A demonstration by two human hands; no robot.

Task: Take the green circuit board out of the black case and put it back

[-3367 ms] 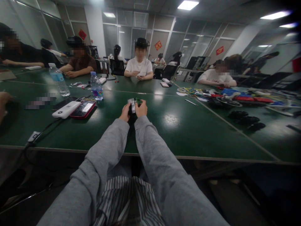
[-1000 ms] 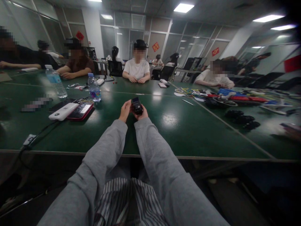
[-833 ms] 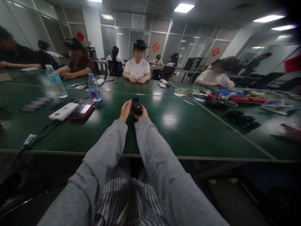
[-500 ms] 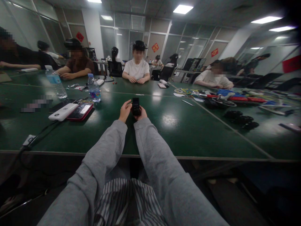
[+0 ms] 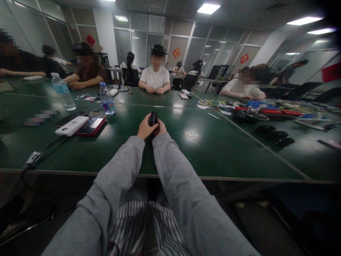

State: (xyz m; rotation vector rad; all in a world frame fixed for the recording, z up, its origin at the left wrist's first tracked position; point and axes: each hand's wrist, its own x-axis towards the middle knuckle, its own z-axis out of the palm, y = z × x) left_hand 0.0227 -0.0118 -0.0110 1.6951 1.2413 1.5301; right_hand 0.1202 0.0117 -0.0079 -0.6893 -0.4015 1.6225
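Observation:
A small black object (image 5: 152, 119) with a rounded end is between my two hands, over the green table (image 5: 125, 153); its exact kind I cannot make out. My left hand (image 5: 145, 127) is wrapped round its left side, thumb across the near face. On the other side, my right hand (image 5: 160, 127) grips its lower right part, with most of those fingers hidden behind the object. Grey sleeves cover both my forearms.
To the left lie a white power bank (image 5: 70, 126) with a cable and a red-edged phone-like device (image 5: 92, 125). Two water bottles (image 5: 106, 99) stand behind them. At right are black objects (image 5: 274, 135), a pen (image 5: 213, 116) and a tangled pile of cables (image 5: 213, 105). Several people sit around.
My left hand has closed from a loose, raised-finger pose onto the black object. The object has turned and tilted, showing a rounded end instead of its boxy face.

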